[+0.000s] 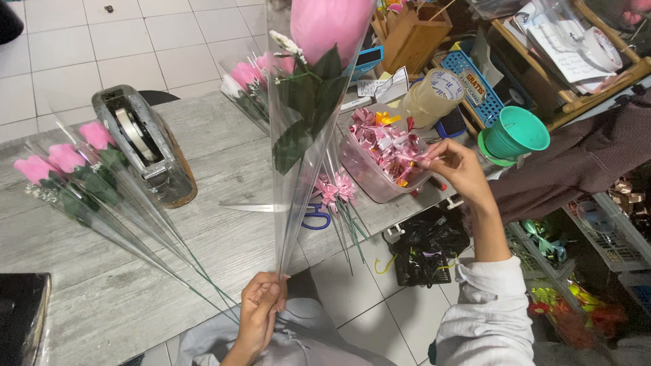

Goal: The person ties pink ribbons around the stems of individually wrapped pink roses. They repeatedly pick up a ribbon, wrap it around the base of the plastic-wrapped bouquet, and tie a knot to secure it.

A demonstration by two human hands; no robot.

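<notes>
Most of the frame's left and middle is a grey wood-grain table (102, 298), with white floor tiles (88, 47) running behind it in the upper left and shelves crowded with craft supplies filling the right side. Three wrapped pink roses (74, 183) lie on the left of the table, just beside a heavy metal tape dispenser (146, 146) above them. At centre, a pink rose in a clear cone sleeve (308, 102) stands upright from the lower middle to the top edge; the left hand (261, 308) is closed around the sleeve's narrow bottom end. Right of centre sits a clear tub of pink ribbon bows (380, 152), and the right hand (458, 166) reaches into it, fingertips pinched on a bow. Scissors with blue handles (308, 215) lie on the table behind the sleeve. A green plastic cup (515, 132) stands in the upper right.
</notes>
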